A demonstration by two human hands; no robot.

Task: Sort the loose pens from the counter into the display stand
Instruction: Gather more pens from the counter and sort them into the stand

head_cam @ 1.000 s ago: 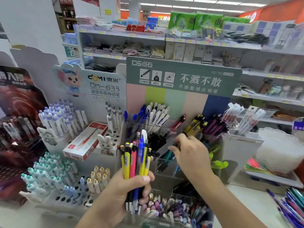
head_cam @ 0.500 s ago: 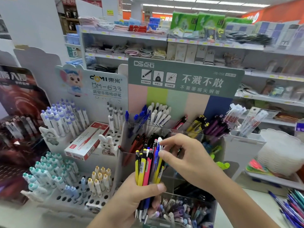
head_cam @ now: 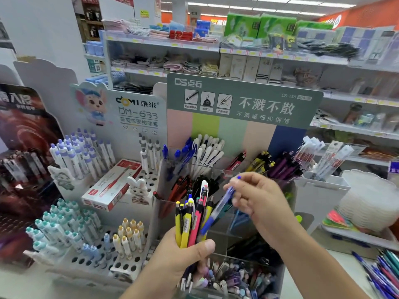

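Observation:
My left hand [head_cam: 179, 257] grips a bunch of pens [head_cam: 191, 221], yellow, pink and dark, held upright in front of the clear tiered display stand [head_cam: 224, 236]. My right hand [head_cam: 257, 199] pinches a single blue pen [head_cam: 218, 209] by its upper part; the pen slants down to the left and its lower end still touches the bunch. The stand's back compartments hold blue, white, red, yellow and purple pens under a green sign [head_cam: 241, 100]. Loose pens [head_cam: 382, 272] lie on the counter at the lower right.
A white peg-hole stand [head_cam: 92, 255] with teal, blue and yellow pens stands to the left, with a red and white box [head_cam: 112, 184] lying on it. A white bin [head_cam: 319, 190] and a stack of white plates [head_cam: 369, 201] are on the right. Store shelves run behind.
My right hand left the stand's compartment, came to the bunch and pulled a blue pen up and to the right out of it. My left hand shifted right with the bunch.

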